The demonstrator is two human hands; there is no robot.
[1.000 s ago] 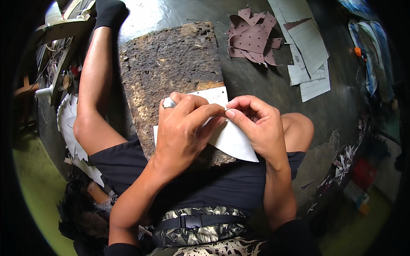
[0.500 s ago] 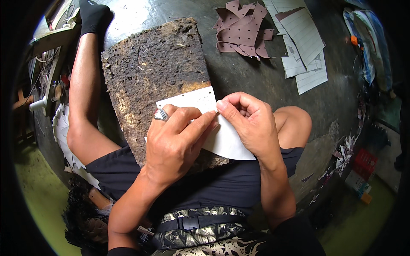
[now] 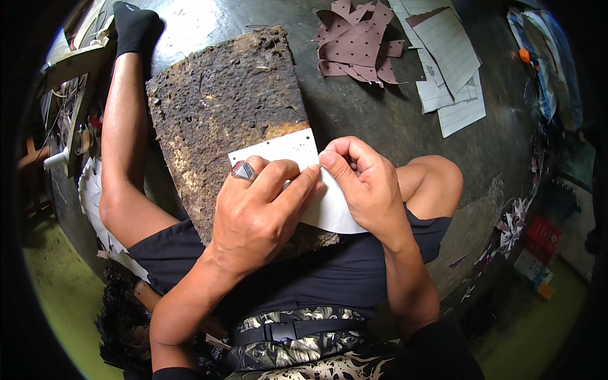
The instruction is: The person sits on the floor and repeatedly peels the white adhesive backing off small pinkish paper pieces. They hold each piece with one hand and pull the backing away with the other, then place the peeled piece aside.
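A white sheet [image 3: 332, 206] with small dark dots or holes along its upper edge lies on the lower part of a rough, dark brown board [image 3: 221, 101]. My left hand [image 3: 256, 212], a ring on one finger, rests over the sheet's middle. Its index fingertip presses at the sheet's right edge, while the thumb is mostly hidden under the palm. At that same edge my right hand [image 3: 364, 180] is closed in a pinch, thumb against curled fingers, right beside the left fingertip. Anything small between these fingertips cannot be made out.
Beyond the board, on the dark floor, lies a pile of mauve dotted pieces [image 3: 354, 41]. Lined paper sheets [image 3: 446, 57] overlap to its right. My legs flank the board, the left one in a black sock [image 3: 136, 28]. Paper scraps [image 3: 516, 221] lie far right.
The view has shifted slightly. Both hands stay at the sheet's right edge, with the right thumb and fingers moved only a little.
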